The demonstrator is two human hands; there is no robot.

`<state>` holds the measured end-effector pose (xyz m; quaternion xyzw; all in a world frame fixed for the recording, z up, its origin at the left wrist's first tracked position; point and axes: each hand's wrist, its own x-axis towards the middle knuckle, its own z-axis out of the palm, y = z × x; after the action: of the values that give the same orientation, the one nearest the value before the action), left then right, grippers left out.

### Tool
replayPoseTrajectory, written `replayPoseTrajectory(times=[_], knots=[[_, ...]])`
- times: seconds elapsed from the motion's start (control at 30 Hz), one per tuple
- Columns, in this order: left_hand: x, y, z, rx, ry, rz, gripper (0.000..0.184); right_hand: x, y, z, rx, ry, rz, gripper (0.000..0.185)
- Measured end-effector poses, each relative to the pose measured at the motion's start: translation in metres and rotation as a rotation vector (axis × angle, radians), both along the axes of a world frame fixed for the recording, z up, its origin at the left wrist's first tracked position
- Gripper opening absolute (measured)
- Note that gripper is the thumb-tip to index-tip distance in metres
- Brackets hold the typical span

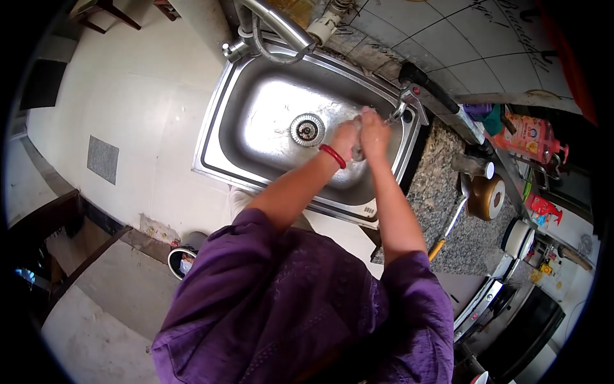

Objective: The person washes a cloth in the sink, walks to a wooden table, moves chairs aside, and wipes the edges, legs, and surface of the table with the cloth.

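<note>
Fingers: both sets are drawn together, the right ones (pixel 366 114) bent over and against the left hand; how far they part, and whether they have hold of anything, I cannot tell.
Left hand (pixel 346 137): low over the sink, turned inward, its fingers partly hidden behind the other hand.
Right hand (pixel 375 134): pressed close beside it, back upward.
Greyish patch (pixel 358 152): just below the fingers, between the hands; too blurred to tell what it is.
Sink (pixel 256 137): beneath and around the fingers, a steel basin whose bare floor reaches well to their left.
Drain (pixel 307 130): left of the fingers, near and apart from them.
Small tap (pixel 409 97): just right of the fingers, on the sink's corner, its spout toward them.
Large faucet (pixel 281 27): beyond the fingers and to their left, over the far rim.
Bangle (pixel 332 156): red, on the left wrist, nearer the body than the fingers.
Bench (pixel 425 182): speckled stone, right of the fingers, past the sink's rim.
Jar (pixel 472 166), pot (pixel 489 198) and orange-handled utensil (pixel 448 230): on that bench, well apart from the fingers.
</note>
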<state>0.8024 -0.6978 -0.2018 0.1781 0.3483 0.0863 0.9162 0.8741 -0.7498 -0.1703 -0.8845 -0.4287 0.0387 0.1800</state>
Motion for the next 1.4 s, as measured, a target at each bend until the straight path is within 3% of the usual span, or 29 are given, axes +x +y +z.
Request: replayPoseTrajectory(times=[0.1,0.13,0.17,0.23,0.27,0.3,0.37,0.47,0.5,0.57,0.67,0.73,0.77,0.8,0.83,0.9,0.97,1.07,1.13,1.23,1.27,1.37,1.4], knots=[[-0.015,0.001,-0.035,-0.145,-0.126,0.099,0.033,-0.041,0.011,0.027,0.062,0.356,-0.233,0.043],[-0.017,0.001,-0.013,0.011,-0.1,0.049,0.034,-0.015,0.005,0.009,0.123,0.0,0.099,0.046],[-0.02,0.0,0.01,0.166,-0.064,0.004,0.038,0.007,-0.004,-0.006,0.108,0.169,-0.089,0.046],[-0.018,-0.001,0.021,-0.051,-0.06,0.006,0.038,0.026,-0.008,-0.003,0.072,0.509,-0.464,0.046],[-0.026,0.004,0.011,-0.033,-0.261,0.006,0.037,0.034,-0.009,-0.006,0.116,0.641,-0.528,0.032],[-0.032,0.011,-0.011,0.109,-0.207,-0.053,0.039,0.034,-0.013,-0.002,0.257,0.811,-0.535,0.027],[-0.06,0.03,0.001,0.206,0.07,-0.116,0.045,0.034,-0.013,0.015,0.561,1.148,-0.526,0.019],[-0.072,0.038,-0.014,0.406,0.299,-0.157,0.05,0.026,-0.014,0.013,0.55,1.041,-0.429,0.019],[-0.073,0.036,-0.016,0.342,0.283,-0.101,0.049,0.024,-0.014,0.013,0.553,1.0,-0.391,0.019],[-0.074,0.031,-0.021,0.209,0.25,0.016,0.045,0.019,-0.013,0.015,0.637,1.16,-0.437,0.023],[-0.075,0.026,-0.051,-0.176,-0.016,0.02,0.04,0.009,-0.009,0.025,0.725,1.322,-0.472,0.027],[-0.065,0.019,-0.03,-0.271,-0.097,0.0,0.038,-0.004,-0.006,0.023,0.776,1.43,-0.397,0.028],[-0.055,0.014,-0.02,-0.319,-0.14,-0.012,0.037,-0.017,-0.005,0.02,0.711,1.405,-0.369,0.024],[-0.037,0.003,-0.058,-0.361,-0.192,0.058,0.035,-0.033,-0.003,0.015,0.541,1.253,-0.37,0.018],[-0.026,-0.004,-0.077,-0.202,-0.305,0.142,0.033,-0.047,-0.001,0.009,0.373,1.099,-0.366,0.014],[-0.014,-0.004,-0.045,-0.292,-0.141,0.113,0.039,-0.072,0.005,0.034,0.131,0.556,-0.078,0.022],[-0.01,-0.003,-0.022,-0.217,-0.053,0.064,0.039,-0.065,0.013,0.021,0.167,0.308,-0.156,0.032],[-0.003,0.001,0.002,-0.092,0.076,-0.009,0.039,0.002,0.008,-0.016,0.08,0.194,-0.279,0.043],[-0.002,0.002,0.0,-0.09,0.034,-0.021,0.04,0.022,0.0,-0.021,0.222,0.478,-0.386,0.044],[-0.027,0.031,-0.006,-0.111,-0.386,-0.202,0.037,0.023,-0.006,0.004,0.301,0.705,-0.35,0.028],[-0.027,0.034,-0.009,0.012,-0.176,-0.153,0.031,0.024,-0.012,0.005,0.38,0.816,-0.323,0.025],[-0.045,0.048,-0.018,0.486,0.088,-0.33,0.023,0.02,-0.021,0.025,0.474,1.027,-0.317,0.028],[-0.047,0.048,-0.039,0.554,0.046,-0.365,0.023,0.015,-0.02,0.039,0.461,1.045,-0.299,0.029]])
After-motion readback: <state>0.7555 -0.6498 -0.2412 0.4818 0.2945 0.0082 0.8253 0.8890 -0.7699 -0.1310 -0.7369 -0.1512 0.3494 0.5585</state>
